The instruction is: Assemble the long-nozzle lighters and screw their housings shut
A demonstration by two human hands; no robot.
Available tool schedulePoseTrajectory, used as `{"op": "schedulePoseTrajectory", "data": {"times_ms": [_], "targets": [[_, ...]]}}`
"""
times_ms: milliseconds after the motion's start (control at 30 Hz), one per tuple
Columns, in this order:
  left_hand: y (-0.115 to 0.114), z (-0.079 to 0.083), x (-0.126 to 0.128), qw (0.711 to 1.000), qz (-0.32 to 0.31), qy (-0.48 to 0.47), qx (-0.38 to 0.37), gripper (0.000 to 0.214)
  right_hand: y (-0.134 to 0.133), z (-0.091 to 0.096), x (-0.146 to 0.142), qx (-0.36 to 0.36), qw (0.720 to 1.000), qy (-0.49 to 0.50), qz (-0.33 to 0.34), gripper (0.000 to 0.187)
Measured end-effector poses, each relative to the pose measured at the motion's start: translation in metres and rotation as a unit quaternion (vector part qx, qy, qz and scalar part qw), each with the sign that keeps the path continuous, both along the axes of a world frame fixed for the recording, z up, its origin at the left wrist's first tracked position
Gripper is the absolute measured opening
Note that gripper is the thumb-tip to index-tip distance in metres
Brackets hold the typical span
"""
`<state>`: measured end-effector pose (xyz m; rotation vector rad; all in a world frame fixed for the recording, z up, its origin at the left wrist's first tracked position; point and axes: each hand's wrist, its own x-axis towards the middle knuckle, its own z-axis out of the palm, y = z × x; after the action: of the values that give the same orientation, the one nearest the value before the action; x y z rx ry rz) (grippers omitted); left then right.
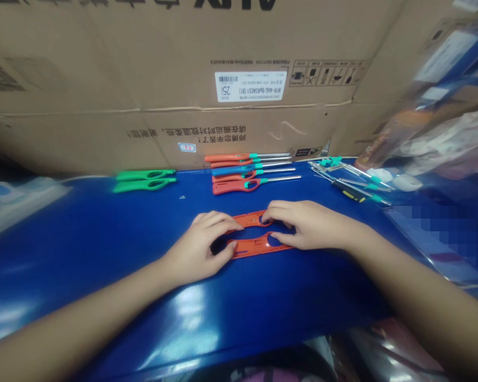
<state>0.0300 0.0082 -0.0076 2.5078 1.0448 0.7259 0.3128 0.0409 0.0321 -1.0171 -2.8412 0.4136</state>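
Two orange lighter casing halves (pixel 258 245) lie one above the other on the blue table, hollow sides up and apart by a narrow gap. My left hand (pixel 205 244) holds their left ends, the thumb on the lower half and the fingers on the upper one. At the trigger-ring ends, my right hand (pixel 313 225) grips both halves, its index finger at the upper ring and its thumb at the lower. Part of each half is hidden under my fingers. Beyond my hands lies a row of assembled long-nosed lighters (pixel 235 187), orange, red and blue, with metal tubes.
Green lighter casings (pixel 143 183) lie at the back left. Metal tubes with teal parts (pixel 366 183) are heaped at the back right, beside a black-and-yellow screwdriver (pixel 348 192). A cardboard box wall (pixel 151 63) closes off the table's (pixel 115 233) far side.
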Motion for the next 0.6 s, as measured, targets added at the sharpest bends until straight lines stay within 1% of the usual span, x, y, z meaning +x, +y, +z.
{"op": "schedulePoseTrajectory", "data": {"times_ms": [167,600], "targets": [[0.0018,-0.0022,-0.0013,1.0,0.004,-0.004,-0.011,0.03,0.0012,-0.0027,-0.0032,-0.007,1.0,0.001,0.004,0.011],[0.0023,-0.003,-0.0006,1.0,0.008,0.0,-0.013,0.026,0.0019,-0.0038,-0.0036,-0.007,1.0,0.007,0.008,0.01]]}}
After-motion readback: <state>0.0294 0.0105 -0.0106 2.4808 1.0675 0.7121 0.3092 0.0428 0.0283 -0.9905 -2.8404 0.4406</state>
